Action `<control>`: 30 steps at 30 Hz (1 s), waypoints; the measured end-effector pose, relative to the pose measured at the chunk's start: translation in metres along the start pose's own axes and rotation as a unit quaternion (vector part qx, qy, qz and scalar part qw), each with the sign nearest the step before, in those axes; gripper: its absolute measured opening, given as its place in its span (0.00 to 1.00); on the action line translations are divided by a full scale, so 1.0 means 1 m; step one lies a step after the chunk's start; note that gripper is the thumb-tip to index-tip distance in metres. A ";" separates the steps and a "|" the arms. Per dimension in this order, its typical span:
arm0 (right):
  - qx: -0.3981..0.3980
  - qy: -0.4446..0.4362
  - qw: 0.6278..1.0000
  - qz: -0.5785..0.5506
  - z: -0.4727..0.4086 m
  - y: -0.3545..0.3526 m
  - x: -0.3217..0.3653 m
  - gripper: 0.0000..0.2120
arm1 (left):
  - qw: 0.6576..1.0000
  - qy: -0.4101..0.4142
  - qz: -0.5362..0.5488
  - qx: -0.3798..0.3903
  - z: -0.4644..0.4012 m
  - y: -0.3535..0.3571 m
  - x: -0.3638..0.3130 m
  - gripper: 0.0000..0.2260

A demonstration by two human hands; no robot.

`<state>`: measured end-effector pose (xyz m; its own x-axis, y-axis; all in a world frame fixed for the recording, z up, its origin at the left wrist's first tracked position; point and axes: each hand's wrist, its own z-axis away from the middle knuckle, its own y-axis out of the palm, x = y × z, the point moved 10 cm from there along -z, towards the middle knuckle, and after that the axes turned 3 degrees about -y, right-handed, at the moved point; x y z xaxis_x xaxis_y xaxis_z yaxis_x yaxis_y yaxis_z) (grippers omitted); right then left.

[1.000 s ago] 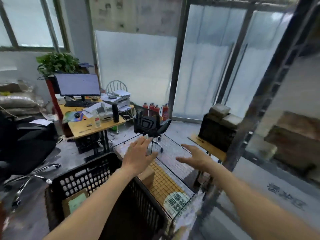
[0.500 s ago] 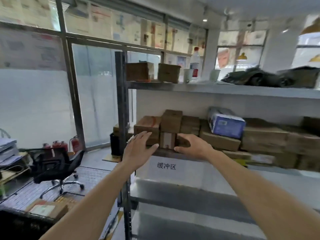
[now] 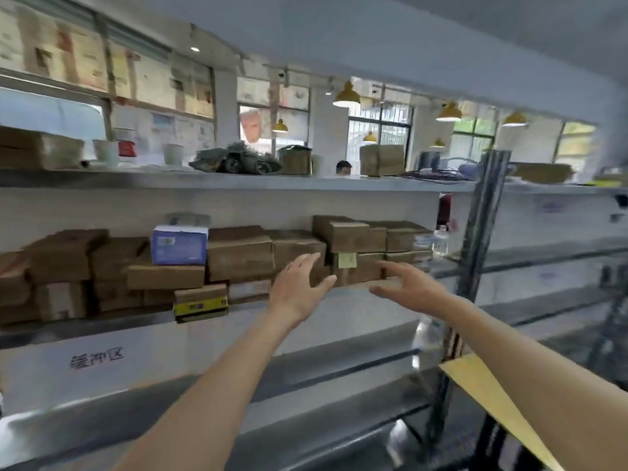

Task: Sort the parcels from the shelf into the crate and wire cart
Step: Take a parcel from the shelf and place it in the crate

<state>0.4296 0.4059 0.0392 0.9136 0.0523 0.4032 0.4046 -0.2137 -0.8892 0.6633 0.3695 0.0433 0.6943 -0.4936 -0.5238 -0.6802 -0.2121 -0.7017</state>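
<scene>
A metal shelf (image 3: 217,322) runs across the view at chest height, loaded with several brown cardboard parcels. A blue and white box (image 3: 179,245) lies on top of the parcels left of centre. One brown parcel (image 3: 358,267) with a pale label sits between my two hands. My left hand (image 3: 299,287) is stretched toward the shelf with straight fingers and holds nothing. My right hand (image 3: 406,283) reaches forward beside it, fingers spread, also empty. Neither hand touches a parcel. The crate and the wire cart are out of view.
The upper shelf (image 3: 238,182) carries cups, boxes and a dark bundle (image 3: 234,160). A dark upright post (image 3: 475,239) stands to the right of my hands. A yellow board (image 3: 492,399) juts in at the lower right. A person's head (image 3: 343,167) shows behind the shelf.
The view has swung right, from the crate and cart to the shelf, then further along it. Both empty hands stayed outstretched and now point at parcels near the right end.
</scene>
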 end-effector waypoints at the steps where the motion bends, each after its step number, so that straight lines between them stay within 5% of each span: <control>1: -0.005 0.010 1.000 -0.003 0.007 -0.011 -0.024 0.39 | 1.000 0.006 0.002 0.011 -0.004 0.019 -0.020 0.31; 13: -0.044 0.101 0.993 -0.034 0.021 -0.075 -0.242 0.38 | 0.994 0.062 0.036 0.077 -0.091 0.193 -0.157 0.31; 30: -0.041 0.083 0.994 -0.064 -0.244 -0.102 -0.414 0.36 | 0.995 0.023 0.046 0.088 -0.331 0.387 -0.155 0.31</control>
<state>0.0002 0.1679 0.0156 0.8334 -0.0763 0.5474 0.5054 -0.2956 -0.8107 0.2146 0.0844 0.0130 0.6169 -0.5422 -0.5705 -0.6861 -0.0153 -0.7273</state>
